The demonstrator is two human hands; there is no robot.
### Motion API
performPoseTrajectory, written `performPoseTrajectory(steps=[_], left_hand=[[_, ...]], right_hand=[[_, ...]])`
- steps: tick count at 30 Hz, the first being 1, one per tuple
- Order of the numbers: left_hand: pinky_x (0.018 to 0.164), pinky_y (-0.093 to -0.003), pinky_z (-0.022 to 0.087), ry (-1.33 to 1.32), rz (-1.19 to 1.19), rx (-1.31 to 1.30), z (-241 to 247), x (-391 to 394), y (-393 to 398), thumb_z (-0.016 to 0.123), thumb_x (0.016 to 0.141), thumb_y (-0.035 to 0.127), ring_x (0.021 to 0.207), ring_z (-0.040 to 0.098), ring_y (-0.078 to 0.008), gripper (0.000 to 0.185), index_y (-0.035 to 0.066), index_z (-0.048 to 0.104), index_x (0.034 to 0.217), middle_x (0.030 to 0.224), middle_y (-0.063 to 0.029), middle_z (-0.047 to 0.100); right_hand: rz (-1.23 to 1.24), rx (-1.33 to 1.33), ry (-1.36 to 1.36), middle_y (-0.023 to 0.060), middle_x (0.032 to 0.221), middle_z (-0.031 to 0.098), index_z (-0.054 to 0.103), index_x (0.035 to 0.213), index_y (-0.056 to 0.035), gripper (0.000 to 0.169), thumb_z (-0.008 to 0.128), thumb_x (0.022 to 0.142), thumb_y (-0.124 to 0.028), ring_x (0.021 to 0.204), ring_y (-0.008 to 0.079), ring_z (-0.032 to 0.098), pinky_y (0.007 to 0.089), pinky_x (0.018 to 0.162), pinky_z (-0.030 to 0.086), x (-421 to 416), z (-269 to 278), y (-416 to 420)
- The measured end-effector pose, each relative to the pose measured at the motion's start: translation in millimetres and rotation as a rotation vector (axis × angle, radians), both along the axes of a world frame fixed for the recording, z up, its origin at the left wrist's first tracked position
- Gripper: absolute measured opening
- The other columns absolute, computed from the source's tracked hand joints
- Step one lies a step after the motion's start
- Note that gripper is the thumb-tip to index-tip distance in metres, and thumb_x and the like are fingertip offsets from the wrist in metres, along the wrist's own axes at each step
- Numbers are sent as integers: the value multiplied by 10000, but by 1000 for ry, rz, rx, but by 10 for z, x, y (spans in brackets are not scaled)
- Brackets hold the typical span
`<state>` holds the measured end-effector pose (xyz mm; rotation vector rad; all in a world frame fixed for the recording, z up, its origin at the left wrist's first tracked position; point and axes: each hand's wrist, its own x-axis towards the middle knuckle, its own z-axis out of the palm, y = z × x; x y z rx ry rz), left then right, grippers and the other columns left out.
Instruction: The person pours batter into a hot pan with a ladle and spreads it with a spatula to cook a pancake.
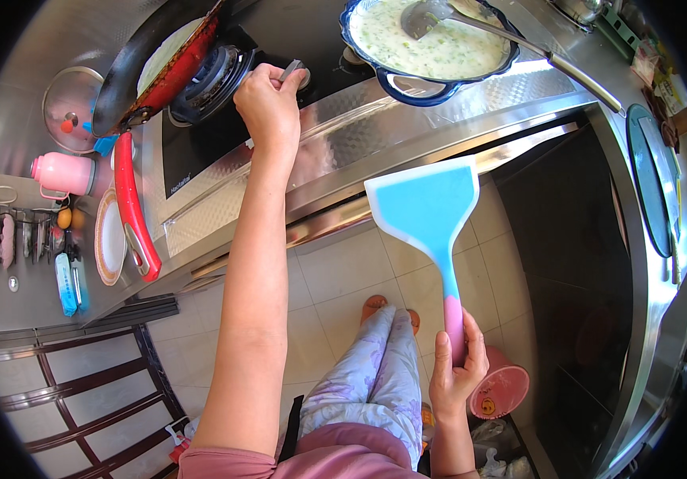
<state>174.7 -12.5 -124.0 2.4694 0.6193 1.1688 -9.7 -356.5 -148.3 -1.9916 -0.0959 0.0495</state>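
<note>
My left hand grips the control knob on the front of a black glass gas hob. Up and left, a red frying pan sits tilted over the burner, with a pale layer inside and its red handle pointing towards me. Low on the right, my right hand holds a wide silicone spatula upright by its pink handle; the blue blade with a whitish edge faces up. At the upper right stands a blue-rimmed bowl of pale batter with green bits, a ladle resting in it.
Left of the pan are a glass lid, a pink jug and a plate near the counter edge. A green cutting board lies on the right counter. A pink bucket stands on the floor by my right hand.
</note>
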Motion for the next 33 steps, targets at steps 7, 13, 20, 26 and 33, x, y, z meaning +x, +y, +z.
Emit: performPoseTrajectory(steps=[7, 13, 20, 26, 33], left_hand=[[561, -372, 443, -18, 0, -62, 2, 6, -10, 802, 699, 156, 579, 579, -276, 254, -12, 612, 678, 630, -125, 612], [502, -303, 448, 10, 13, 63, -9, 1, 23, 796, 733, 168, 516, 583, -172, 239, -20, 649, 722, 614, -98, 631], [570, -377, 440, 2, 6, -110, 5, 31, -13, 804, 694, 157, 581, 572, -277, 256, -10, 611, 680, 636, -125, 608], [626, -374, 485, 33, -9, -173, 78, -42, -5, 797, 695, 128, 643, 619, -278, 293, -28, 652, 895, 727, -148, 634], [602, -405, 446, 58, -174, -268, 770, -556, -544, 731, 730, 40, 647, 555, -314, 222, 21, 519, 794, 728, -132, 545]], right_hand=[[8, -12, 7, 180, 1079, 647, 570, 1175, 25, 378, 677, 823, -62, 945, 291, 640, 357, 815, 500, 3, 29, 2], [-3, -11, 1, 179, 1078, 648, 573, 1172, 23, 379, 679, 818, -60, 949, 292, 641, 359, 817, 500, 3, 19, -1], [-8, -10, -5, 176, 1076, 650, 574, 1170, 23, 378, 681, 817, -58, 947, 292, 642, 358, 818, 501, 38, 60, -3], [-33, 41, -49, 141, 1082, 639, 566, 1196, 24, 353, 633, 883, -125, 969, 204, 613, 305, 837, 469, 60, 351, -10], [-42, 70, -65, 7, 819, 555, 529, 1233, 4, 370, 617, 892, -109, 705, 81, 480, 214, 629, 372, 209, 1215, 38]])
